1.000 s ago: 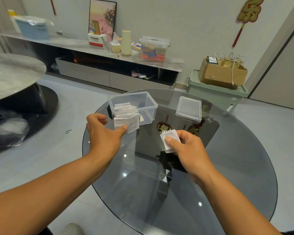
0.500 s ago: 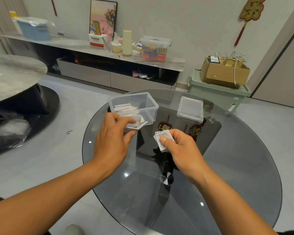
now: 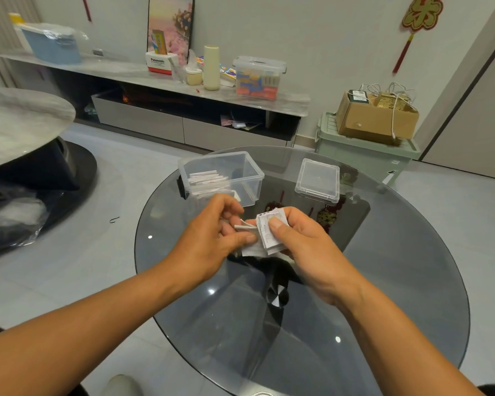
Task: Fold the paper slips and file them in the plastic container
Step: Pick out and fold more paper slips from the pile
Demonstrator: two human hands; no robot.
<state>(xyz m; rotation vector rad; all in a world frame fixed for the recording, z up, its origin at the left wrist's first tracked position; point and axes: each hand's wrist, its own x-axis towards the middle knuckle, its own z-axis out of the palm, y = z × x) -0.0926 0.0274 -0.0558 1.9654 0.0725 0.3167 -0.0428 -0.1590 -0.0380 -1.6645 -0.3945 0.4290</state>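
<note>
**One brand name reads clearly; the rest is too small or blurred**

The word "Panasonic" stands in dark letters on the white upper part of a small red-and-white box (image 3: 159, 63) on the long shelf against the far wall. A red and gold hanging ornament (image 3: 420, 13) on the wall at upper right carries a single large gold Chinese character, cut off by the top edge, so it cannot be read with certainty. The top slip of the paper slips (image 3: 266, 232) held between the hands bears fine printed lines, too small to make out.
</note>
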